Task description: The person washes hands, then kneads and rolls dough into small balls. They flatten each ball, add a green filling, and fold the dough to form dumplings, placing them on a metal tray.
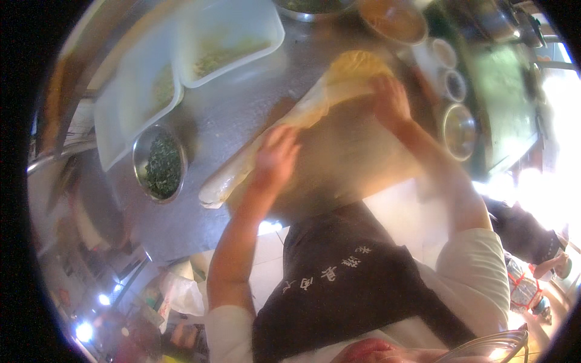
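A long roll of pale dough lies slantwise on a wooden board and the metal worktop. Its far right end opens into a wider flap with a yellow layer. Across the middle of the roll rests my left hand, its fingers extended over the top. My right hand touches the edge of the flap at the far end. Blur hides whether the right fingers pinch the dough, and its fingertips are hard to make out.
A metal bowl of chopped greens stands left of the roll. Behind are translucent plastic tubs holding chopped food. Several small bowls and a metal bowl line the right side. An orange-brown bowl sits at the back. Other people appear far right.
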Available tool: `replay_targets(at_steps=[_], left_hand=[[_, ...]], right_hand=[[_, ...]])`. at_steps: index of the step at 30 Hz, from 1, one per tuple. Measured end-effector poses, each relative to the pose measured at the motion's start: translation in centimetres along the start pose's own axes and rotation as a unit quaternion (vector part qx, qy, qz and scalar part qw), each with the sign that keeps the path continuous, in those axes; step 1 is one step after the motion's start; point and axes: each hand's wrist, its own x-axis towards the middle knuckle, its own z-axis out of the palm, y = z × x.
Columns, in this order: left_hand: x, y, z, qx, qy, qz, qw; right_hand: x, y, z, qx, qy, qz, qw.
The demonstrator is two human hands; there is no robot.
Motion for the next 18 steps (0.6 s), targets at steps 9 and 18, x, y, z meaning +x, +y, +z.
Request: replay_targets(at_steps=[9,18], left_hand=[[15.9,4.2,10.4,0.133,0.077,-0.038,0.987],[19.4,-1.3,10.2,0.060,-0.046,-0.255,0.964]], right_hand=[[6.6,5.0,2.5,0.157,0.068,-0.013,0.985],[15.6,2.4,5.1,0.010,-0.281,-0.129,0.951]])
